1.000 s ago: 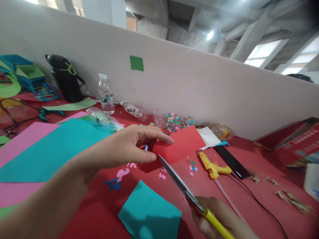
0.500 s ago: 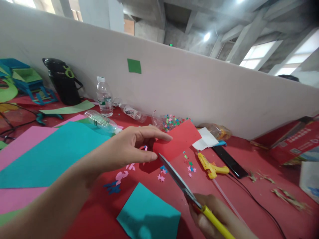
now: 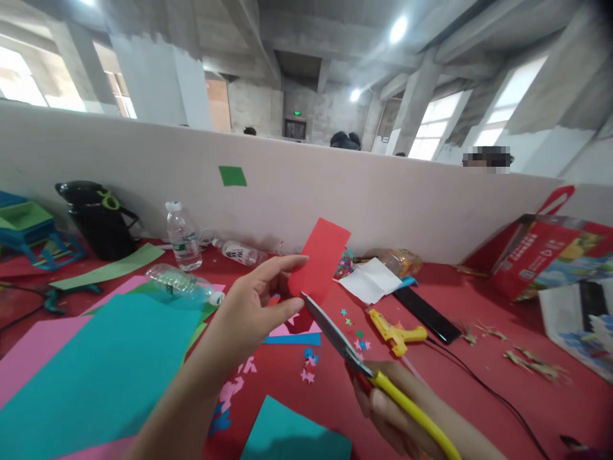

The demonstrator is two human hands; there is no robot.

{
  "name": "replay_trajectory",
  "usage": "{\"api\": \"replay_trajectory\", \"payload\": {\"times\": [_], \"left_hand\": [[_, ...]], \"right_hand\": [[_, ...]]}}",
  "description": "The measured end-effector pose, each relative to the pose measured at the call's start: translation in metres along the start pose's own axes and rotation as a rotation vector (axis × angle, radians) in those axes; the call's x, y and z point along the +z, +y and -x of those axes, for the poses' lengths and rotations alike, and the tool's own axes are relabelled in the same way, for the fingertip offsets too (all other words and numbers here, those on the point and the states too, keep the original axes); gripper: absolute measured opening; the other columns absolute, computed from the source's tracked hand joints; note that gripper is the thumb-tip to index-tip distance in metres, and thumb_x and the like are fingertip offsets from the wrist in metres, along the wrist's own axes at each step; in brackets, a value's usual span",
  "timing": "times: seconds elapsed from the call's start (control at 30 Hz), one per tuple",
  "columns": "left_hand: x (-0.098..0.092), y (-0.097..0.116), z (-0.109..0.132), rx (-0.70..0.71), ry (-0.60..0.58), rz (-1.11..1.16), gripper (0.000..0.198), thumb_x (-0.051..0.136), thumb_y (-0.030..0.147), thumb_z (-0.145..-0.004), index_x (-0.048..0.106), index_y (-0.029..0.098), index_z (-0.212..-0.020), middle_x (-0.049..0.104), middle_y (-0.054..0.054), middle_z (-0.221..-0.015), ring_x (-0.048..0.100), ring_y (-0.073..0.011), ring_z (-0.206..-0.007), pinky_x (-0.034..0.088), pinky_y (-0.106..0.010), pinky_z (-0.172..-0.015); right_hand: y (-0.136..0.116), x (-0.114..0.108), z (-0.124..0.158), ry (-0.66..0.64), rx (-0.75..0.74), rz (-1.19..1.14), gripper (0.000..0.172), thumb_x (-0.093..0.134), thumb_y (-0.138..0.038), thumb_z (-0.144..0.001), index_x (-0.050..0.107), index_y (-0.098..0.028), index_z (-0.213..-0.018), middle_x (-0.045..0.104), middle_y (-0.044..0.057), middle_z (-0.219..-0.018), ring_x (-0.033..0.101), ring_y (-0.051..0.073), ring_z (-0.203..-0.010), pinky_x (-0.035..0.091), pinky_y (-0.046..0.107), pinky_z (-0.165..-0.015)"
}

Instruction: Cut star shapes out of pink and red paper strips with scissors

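Observation:
My left hand (image 3: 261, 300) pinches the lower left edge of a red sheet of paper (image 3: 323, 255), holding it up above the table. In my right hand (image 3: 387, 396) are scissors (image 3: 338, 335) with yellow handles; the fingers are wrapped round them. The blades look closed or nearly so, and their tip points at the paper's lower edge by my left thumb. I cannot tell whether the tip touches it. Below lie small pink and blue stars (image 3: 309, 365), pink scraps (image 3: 232, 390) and a teal sheet (image 3: 294, 434).
Large teal paper (image 3: 110, 351) covers pink sheets on the left. A yellow glue gun (image 3: 396, 333) with its cord, a black phone (image 3: 428, 314) and a folded white paper (image 3: 368, 281) lie right. Bottles (image 3: 182, 239) and a black flask (image 3: 98, 220) stand along the white partition (image 3: 407, 204).
The camera view has tilted up, showing more of the room. The red paper has turned more upright in my left hand. The scissors stay at its lower edge.

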State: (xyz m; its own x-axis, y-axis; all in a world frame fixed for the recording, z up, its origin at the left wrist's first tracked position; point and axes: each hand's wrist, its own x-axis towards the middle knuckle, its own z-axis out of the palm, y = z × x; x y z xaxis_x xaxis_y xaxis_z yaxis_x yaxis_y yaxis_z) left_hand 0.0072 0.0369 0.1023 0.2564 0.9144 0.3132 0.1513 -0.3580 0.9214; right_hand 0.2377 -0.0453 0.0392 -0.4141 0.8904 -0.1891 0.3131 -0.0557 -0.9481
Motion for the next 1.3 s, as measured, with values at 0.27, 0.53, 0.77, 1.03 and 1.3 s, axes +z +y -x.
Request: {"api": "replay_trajectory", "payload": {"times": [0.27, 0.53, 0.77, 1.03, 1.3], "left_hand": [[-0.012, -0.003, -0.003, -0.073, 0.017, 0.130, 0.043, 0.065, 0.024, -0.081, 0.060, 0.024, -0.124, 0.066, -0.007, -0.117, 0.061, -0.0214, -0.106, 0.052, -0.034, -0.089], [-0.008, -0.008, -0.008, -0.036, 0.167, 0.199, 0.041, 0.064, 0.017, -0.079, 0.063, 0.025, -0.119, 0.066, -0.004, -0.117, 0.061, -0.0194, -0.103, 0.053, -0.029, -0.082], [0.002, -0.026, -0.013, 0.008, 0.139, 0.332, 0.044, 0.068, 0.016, -0.076, 0.066, 0.027, -0.118, 0.068, -0.003, -0.110, 0.061, -0.0176, -0.097, 0.052, -0.026, -0.079], [0.014, -0.026, -0.015, 0.014, 0.179, 0.276, 0.041, 0.068, 0.014, -0.075, 0.070, 0.029, -0.113, 0.067, -0.002, -0.104, 0.057, -0.0154, -0.088, 0.050, -0.022, -0.068], [0.027, -0.020, -0.012, -0.041, 0.266, 0.382, 0.046, 0.069, 0.017, -0.073, 0.067, 0.024, -0.118, 0.068, -0.007, -0.106, 0.061, -0.0198, -0.094, 0.053, -0.029, -0.075]], "right_hand": [[-0.002, 0.011, -0.007, 0.086, 0.041, -0.072, 0.067, 0.048, -0.078, -0.077, 0.058, -0.015, -0.100, 0.049, -0.003, -0.059, 0.040, 0.009, -0.048, 0.032, 0.020, -0.044], [-0.008, 0.018, -0.015, 0.048, 0.002, -0.059, 0.064, 0.040, -0.076, -0.082, 0.056, -0.015, -0.095, 0.043, -0.005, -0.056, 0.035, 0.009, -0.047, 0.030, 0.020, -0.045], [-0.017, 0.008, -0.018, -0.012, -0.042, -0.053, 0.063, 0.038, -0.079, -0.081, 0.051, -0.017, -0.080, 0.037, -0.004, -0.060, 0.032, 0.010, -0.053, 0.028, 0.023, -0.047], [-0.008, 0.000, -0.020, -0.032, -0.095, -0.018, 0.054, 0.041, -0.072, -0.085, 0.038, -0.020, -0.072, 0.038, -0.005, -0.059, 0.033, 0.007, -0.048, 0.024, 0.019, -0.042], [-0.002, 0.010, -0.016, -0.043, 0.017, -0.127, 0.059, 0.034, -0.077, -0.085, 0.040, -0.020, -0.073, 0.038, -0.007, -0.052, 0.031, 0.005, -0.041, 0.026, 0.016, -0.039]]}}
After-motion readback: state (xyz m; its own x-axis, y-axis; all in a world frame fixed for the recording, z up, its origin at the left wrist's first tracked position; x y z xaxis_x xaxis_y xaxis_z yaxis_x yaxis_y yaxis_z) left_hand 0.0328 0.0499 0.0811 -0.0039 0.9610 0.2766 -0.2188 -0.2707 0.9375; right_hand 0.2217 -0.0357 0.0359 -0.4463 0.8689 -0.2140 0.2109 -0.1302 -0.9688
